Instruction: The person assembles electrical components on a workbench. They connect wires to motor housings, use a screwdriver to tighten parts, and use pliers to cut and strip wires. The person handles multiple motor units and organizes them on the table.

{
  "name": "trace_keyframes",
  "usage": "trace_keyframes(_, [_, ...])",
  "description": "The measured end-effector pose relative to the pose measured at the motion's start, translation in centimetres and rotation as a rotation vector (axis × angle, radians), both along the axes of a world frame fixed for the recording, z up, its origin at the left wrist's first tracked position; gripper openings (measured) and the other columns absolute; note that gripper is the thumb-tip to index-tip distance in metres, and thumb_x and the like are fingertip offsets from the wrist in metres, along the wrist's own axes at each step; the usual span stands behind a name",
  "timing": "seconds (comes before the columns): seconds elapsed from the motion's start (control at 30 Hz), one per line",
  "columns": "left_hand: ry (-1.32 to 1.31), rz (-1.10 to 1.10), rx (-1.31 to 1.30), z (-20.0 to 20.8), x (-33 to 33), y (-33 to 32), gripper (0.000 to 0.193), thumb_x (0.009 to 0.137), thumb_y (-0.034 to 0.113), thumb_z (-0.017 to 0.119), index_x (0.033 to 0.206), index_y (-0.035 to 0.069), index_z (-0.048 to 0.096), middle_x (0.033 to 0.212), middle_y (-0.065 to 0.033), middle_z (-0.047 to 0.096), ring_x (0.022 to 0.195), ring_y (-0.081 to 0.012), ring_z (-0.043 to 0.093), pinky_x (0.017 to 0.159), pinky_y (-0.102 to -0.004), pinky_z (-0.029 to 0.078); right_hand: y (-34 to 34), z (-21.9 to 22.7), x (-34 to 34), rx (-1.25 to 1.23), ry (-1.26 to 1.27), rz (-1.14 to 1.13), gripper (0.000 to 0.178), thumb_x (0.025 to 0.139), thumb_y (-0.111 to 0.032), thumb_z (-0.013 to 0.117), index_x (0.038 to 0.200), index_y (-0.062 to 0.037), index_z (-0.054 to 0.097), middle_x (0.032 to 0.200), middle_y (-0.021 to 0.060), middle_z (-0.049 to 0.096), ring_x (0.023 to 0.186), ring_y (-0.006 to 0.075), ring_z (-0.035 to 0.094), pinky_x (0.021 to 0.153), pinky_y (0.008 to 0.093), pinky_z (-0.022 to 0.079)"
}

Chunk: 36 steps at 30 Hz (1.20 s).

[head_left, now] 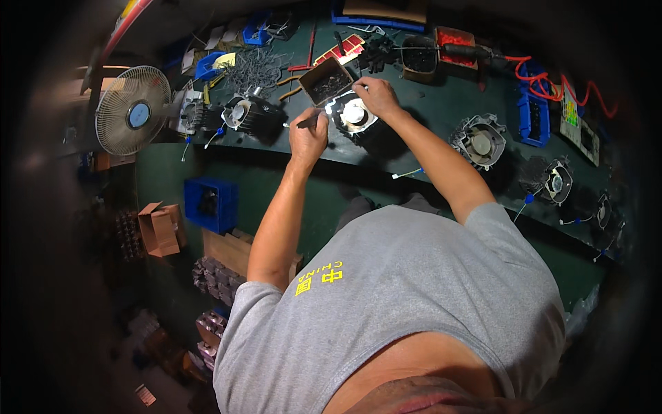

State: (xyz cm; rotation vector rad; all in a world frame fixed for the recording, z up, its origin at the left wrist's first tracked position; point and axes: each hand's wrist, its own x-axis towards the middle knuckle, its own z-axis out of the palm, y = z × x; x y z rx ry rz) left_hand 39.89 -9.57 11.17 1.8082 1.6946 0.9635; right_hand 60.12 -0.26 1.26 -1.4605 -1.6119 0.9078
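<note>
A dark metal housing (353, 119) with a pale round piece in its middle stands at the near edge of the workbench, between my hands. My left hand (308, 138) is at its left side, fingers closed round a dark, slim thing whose kind I cannot make out. On the far right rim of the housing, my right hand (376, 96) has its fingers bent together; whatever is between them is hidden. Just beyond, an open cardboard box (338, 70) holds small dark parts.
Similar housings (480, 141) stand along the dark green bench on both sides, some with cables hanging over its edge. A fan (133, 110) is at the left. Blue bins (533, 119) and a coiled orange hose (552, 86) are at the right. Wires lie at the back left.
</note>
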Motion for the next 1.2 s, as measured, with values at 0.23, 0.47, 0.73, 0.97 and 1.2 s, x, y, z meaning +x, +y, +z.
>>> trace_keyframes(0.23, [0.188, -0.018, -0.077, 0.8, 0.4, 2.9, 0.026, 0.092, 0.019, 0.061, 0.094, -0.005, 0.072, 0.081, -0.0218, 0.071, 0.074, -0.0319, 0.071, 0.070, -0.0390, 0.054, 0.0, 0.3, 0.1, -0.001, -0.031, 0.010, 0.025, 0.092, -0.032, 0.069, 0.102, -0.0113, 0.077, 0.097, 0.0174, 0.075, 0.096, 0.0395, 0.071, 0.084, 0.0458, 0.056])
trace_keyframes(0.47, [0.182, 0.004, 0.015, 0.4, 2.6, 0.0, 0.019, 0.096, 0.013, 0.061, 0.098, -0.004, 0.070, 0.082, -0.0239, 0.070, 0.076, -0.0396, 0.071, 0.071, -0.0393, 0.055, 0.2, -0.1, 0.1, 0.036, -0.071, -0.022, 0.022, 0.092, -0.031, 0.069, 0.098, -0.0110, 0.077, 0.095, 0.0188, 0.074, 0.093, 0.0395, 0.071, 0.083, 0.0472, 0.055])
trace_keyframes(0.73, [0.201, 0.125, 0.182, -1.6, 4.7, -2.6, 0.016, 0.097, 0.011, 0.063, 0.106, -0.001, 0.069, 0.082, -0.0238, 0.069, 0.076, -0.0398, 0.071, 0.070, -0.0415, 0.054, -0.1, 0.0, -0.7, 0.032, 0.054, -0.093, 0.018, 0.090, -0.029, 0.070, 0.093, -0.0122, 0.077, 0.089, 0.0176, 0.074, 0.089, 0.0400, 0.071, 0.083, 0.0499, 0.054])
trace_keyframes(0.97, [0.108, 0.110, 0.033, 0.6, 3.0, -1.7, 0.017, 0.099, 0.010, 0.063, 0.104, -0.003, 0.072, 0.077, -0.0127, 0.069, 0.072, -0.0157, 0.064, 0.070, -0.0307, 0.053, 0.3, 0.3, -0.8, -0.026, -0.035, -0.083, 0.024, 0.091, -0.036, 0.070, 0.096, -0.0133, 0.076, 0.096, 0.0151, 0.075, 0.095, 0.0395, 0.071, 0.086, 0.0501, 0.054])
trace_keyframes(1.2, [-0.183, -0.042, 0.197, -0.3, 2.5, -1.4, 0.014, 0.098, 0.007, 0.061, 0.100, -0.004, 0.069, 0.068, -0.0065, 0.063, 0.060, -0.0111, 0.058, 0.059, -0.0265, 0.047, -1.7, 2.4, 6.9, 0.344, -0.111, -0.058, 0.044, 0.084, -0.043, 0.077, 0.111, -0.0081, 0.075, 0.115, 0.0195, 0.073, 0.113, 0.0383, 0.065, 0.103, 0.0500, 0.048])
